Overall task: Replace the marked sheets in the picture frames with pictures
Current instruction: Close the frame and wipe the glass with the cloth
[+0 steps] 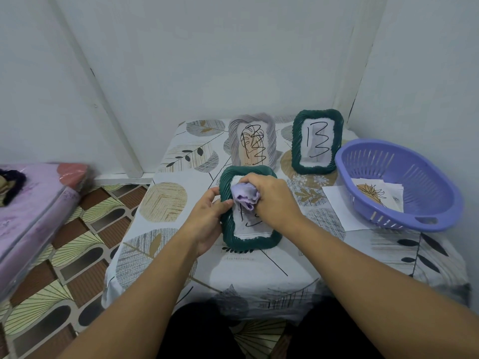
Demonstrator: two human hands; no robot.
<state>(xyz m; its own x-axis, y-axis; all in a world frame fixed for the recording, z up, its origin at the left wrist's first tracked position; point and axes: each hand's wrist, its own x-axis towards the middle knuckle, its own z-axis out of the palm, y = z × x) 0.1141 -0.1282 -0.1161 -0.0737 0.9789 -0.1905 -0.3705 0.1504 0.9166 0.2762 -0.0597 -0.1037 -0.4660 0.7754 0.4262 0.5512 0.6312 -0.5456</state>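
Lying under right hand (272,200): green frame (248,240)

The scene was evenly and softly lit, moderately bright, with a cool cast on the pale walls. Shadows were faint: a soft one lay under the purple basket (399,187) and beside the standing frames. No strong glare showed. Wide-angle distortion bent the wall lines and stretched the forearms at the bottom edge. The bed (33,211) at the left edge was smeared and blurred, the centre sharper.
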